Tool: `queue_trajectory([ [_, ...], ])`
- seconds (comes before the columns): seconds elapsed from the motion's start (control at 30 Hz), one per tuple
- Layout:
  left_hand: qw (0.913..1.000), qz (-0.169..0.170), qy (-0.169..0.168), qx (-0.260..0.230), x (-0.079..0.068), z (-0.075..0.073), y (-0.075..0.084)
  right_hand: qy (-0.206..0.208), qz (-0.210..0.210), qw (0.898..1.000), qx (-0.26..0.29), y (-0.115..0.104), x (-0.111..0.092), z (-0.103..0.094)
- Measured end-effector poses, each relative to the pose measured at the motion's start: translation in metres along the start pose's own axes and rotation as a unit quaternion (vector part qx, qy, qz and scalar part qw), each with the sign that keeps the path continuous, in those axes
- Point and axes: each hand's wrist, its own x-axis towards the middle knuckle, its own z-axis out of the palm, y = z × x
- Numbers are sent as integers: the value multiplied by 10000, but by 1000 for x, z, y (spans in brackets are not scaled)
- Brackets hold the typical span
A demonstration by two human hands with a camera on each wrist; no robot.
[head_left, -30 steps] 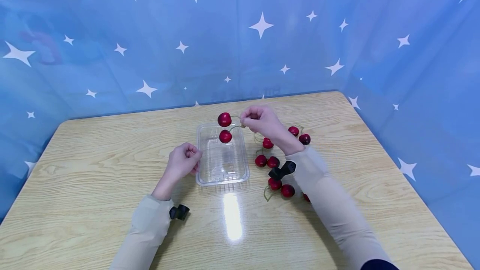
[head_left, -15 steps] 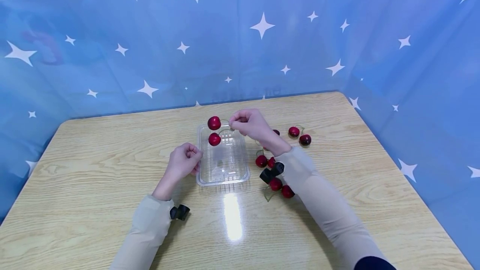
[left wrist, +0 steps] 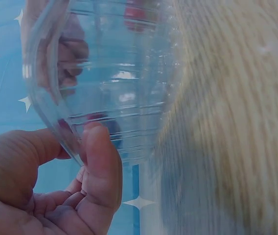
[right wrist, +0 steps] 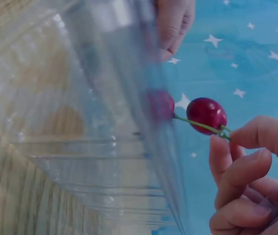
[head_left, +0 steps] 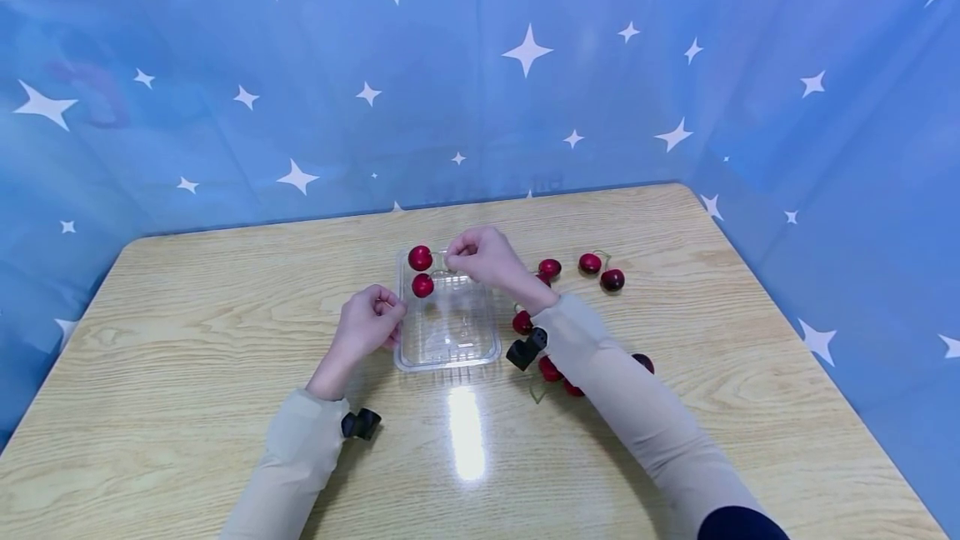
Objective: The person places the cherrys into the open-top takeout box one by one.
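A clear plastic container [head_left: 450, 356] stands on the table, and my left hand [head_left: 367, 322] pinches its left rim between thumb and fingers. In the left wrist view, the thumb and a finger [left wrist: 100, 161] meet at the container's rim. My right hand [head_left: 486, 258] pinches the green stems [right wrist: 223, 132] of a joined pair of red cherries [head_left: 421, 257] over the back of the container. In the right wrist view, one cherry [right wrist: 206, 115] shows plainly while the other is seen partly through the clear plastic wall.
Several more cherries [head_left: 612, 279] with stems lie on the wooden table [head_left: 187, 373], right of the container, some partly hidden under the right forearm. A blue curtain [head_left: 450, 65] with white stars hangs behind the table and along its right side.
My right hand has moved left and slightly toward me, carrying the cherry pair from the container's back right to its back left, and lower. The left hand keeps its place on the rim.
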Motion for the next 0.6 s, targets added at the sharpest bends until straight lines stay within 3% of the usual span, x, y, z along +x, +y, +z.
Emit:
queue_trajectory([
  [0.43,10000,-53,39,35,0,1,0,78,-37,9926,-1214,-1,2,14],
  [0.6,9999,14,83,55,1,1,0,80,-188,9893,-1448,-1,2,14],
])
